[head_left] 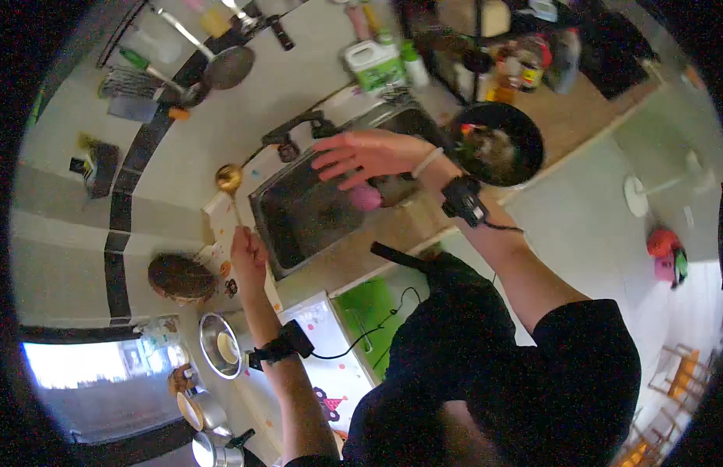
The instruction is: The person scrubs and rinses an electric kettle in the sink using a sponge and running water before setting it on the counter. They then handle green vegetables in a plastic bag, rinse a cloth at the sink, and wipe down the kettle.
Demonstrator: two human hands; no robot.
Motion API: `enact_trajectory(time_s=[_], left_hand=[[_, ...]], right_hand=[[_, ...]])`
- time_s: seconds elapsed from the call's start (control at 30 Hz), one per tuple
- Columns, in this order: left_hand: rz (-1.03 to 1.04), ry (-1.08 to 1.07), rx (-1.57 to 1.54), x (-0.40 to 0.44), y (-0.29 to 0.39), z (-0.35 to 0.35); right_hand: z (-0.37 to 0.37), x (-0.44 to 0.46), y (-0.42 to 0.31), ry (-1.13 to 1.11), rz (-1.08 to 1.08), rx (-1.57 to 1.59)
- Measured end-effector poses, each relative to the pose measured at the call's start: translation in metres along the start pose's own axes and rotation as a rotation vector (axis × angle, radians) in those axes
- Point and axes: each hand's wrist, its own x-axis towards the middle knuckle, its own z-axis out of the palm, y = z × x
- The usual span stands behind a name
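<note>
My left hand (249,247) is closed round the handle of a golden ladle (229,179), whose bowl points away from me beside the sink's left end. Fingers spread, my right hand (369,156) hangs over the sink (299,226) near the black faucet (287,140) and holds nothing. Below its palm a pink round item (365,196) shows at the sink. To the right of this hand stands a black pan (525,148) with food (486,148) in it.
A metal bowl (210,342) and pots (210,411) stand at lower left, near a woven basket (178,276). Utensils such as a strainer (229,68) hang on the wall. A white-green jug (375,66) stands behind the sink, bottles (530,71) at upper right.
</note>
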Motion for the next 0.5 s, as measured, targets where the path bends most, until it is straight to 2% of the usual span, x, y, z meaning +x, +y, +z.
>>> enact_trajectory(time_s=[0.07,0.1,0.13,0.17,0.2,0.23,0.27,0.33,0.4,0.43,0.47,0.5], left_hand=[[-0.058,-0.011,0.158,0.019,-0.032,-0.006],[-0.107,-0.001,0.597,-0.033,-0.053,-0.028],[-0.059,0.089,1.124,-0.019,-0.066,-0.031],[-0.075,0.127,1.364,-0.017,-0.079,-0.034],[-0.062,0.084,1.347,-0.008,-0.083,-0.034],[0.532,-0.464,1.069,0.002,-0.093,-0.064],[-0.103,-0.371,0.489,-0.010,-0.072,-0.064],[-0.330,-0.155,0.049,-0.039,-0.035,-0.039],[-0.237,-0.167,-0.161,-0.072,0.004,-0.028],[-0.251,-0.182,-0.156,-0.077,0.005,-0.027],[-0.264,-0.224,-0.369,-0.080,0.002,-0.027],[-0.275,-0.264,-0.583,-0.083,-0.006,-0.034]], right_hand=[[-0.038,0.000,0.027,0.405,-0.200,0.103],[0.033,-0.067,0.103,0.476,-0.162,0.232],[0.021,-0.074,0.108,0.609,-0.377,-0.494],[0.017,-0.096,0.114,0.725,-0.511,-1.218],[0.015,-0.122,0.107,0.763,-0.516,-1.274],[0.020,-0.152,0.109,0.752,-0.279,-1.165],[0.027,-0.181,0.113,0.729,-0.050,-1.026],[0.033,-0.245,0.134,0.852,-0.073,-0.680],[0.070,-0.307,0.129,0.982,0.158,-0.444],[0.078,-0.334,0.141,1.018,0.132,-0.289],[0.078,-0.357,0.157,1.046,0.098,-0.134],[0.072,-0.377,0.169,1.059,0.095,-0.127]])
